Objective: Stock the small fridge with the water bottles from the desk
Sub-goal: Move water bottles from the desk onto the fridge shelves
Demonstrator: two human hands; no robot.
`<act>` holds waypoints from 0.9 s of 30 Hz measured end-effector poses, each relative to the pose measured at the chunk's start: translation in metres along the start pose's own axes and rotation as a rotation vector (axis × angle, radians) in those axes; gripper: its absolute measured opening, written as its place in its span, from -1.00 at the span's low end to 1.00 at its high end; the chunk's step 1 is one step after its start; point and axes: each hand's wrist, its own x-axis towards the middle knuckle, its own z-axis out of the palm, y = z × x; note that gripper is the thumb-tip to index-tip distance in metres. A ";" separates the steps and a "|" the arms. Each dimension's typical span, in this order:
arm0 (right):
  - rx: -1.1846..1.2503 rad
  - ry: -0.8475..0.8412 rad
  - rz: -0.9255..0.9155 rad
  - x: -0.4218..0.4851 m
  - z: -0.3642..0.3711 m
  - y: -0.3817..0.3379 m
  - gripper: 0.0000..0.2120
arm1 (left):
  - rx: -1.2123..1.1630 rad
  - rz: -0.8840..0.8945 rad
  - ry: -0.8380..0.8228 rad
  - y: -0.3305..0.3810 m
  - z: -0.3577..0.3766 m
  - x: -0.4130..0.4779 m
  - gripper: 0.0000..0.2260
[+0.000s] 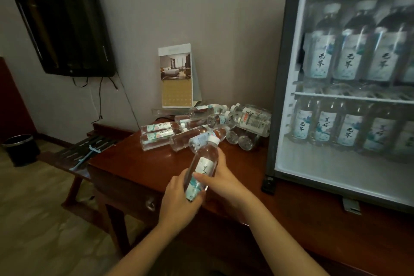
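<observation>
Left hand (pixel 179 199): grip curled round the lower end of one water bottle (pixel 202 164). Right hand (pixel 220 177): grip closed round the same bottle's middle, thumb across the label. Bottle clear, white cap, tilted, held above the wooden surface (pixel 134 163); label white with blue-green print, top character 美, the rest covered.

Loose bottles (pixel 201 127): heaped on their sides at the back of the surface, just beside the fridge (pixel 275 96).

Fridge, two levels: upper row (pixel 349 51) labelled 无界; lower row (pixel 324 127) labelled 无界 and 美好.

Card (pixel 175 76): upright by the wall, hotel-room photograph, print unreadable.
</observation>
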 end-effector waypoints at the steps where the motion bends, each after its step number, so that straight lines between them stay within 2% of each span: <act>1: -0.026 0.046 -0.045 -0.006 -0.010 -0.004 -0.16 | -0.025 0.029 0.002 0.012 0.008 0.002 -0.43; 10: -0.161 0.395 -0.249 -0.074 -0.112 -0.027 -0.12 | -0.308 0.232 -0.101 0.122 0.089 0.012 -0.36; 17: -0.260 0.637 -0.273 -0.096 -0.170 -0.020 -0.25 | -0.387 0.273 -0.203 0.179 0.143 0.023 -0.33; 23: -0.354 0.704 -0.205 -0.078 -0.206 -0.017 -0.28 | -0.397 0.241 -0.239 0.203 0.179 0.043 -0.33; 27: -0.379 0.695 -0.219 -0.057 -0.225 -0.013 -0.35 | -0.409 0.240 -0.203 0.209 0.196 0.057 -0.33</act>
